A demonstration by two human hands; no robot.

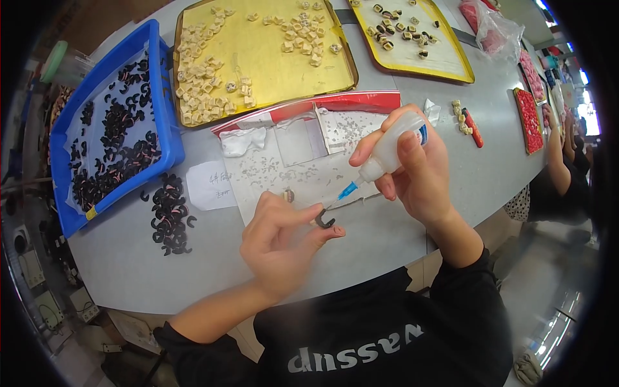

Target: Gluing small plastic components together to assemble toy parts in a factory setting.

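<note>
Between the thumb and fingers of my left hand is a small black curved piece, shaped like a C. My right hand grips a translucent squeeze bottle, tilted down to the left. Its blue needle tip points at the black piece, with the thin end close to it; whether they touch I cannot tell. Under both hands lies a white sheet spotted with grey marks. A loose pile of similar black curved pieces is on the table to the left.
A blue tray of black pieces stands at the left. At the back are a yellow-lined tray of cream cube pieces and another tray with dark and cream ones. A red-handled tool lies at right. Other people sit at far right.
</note>
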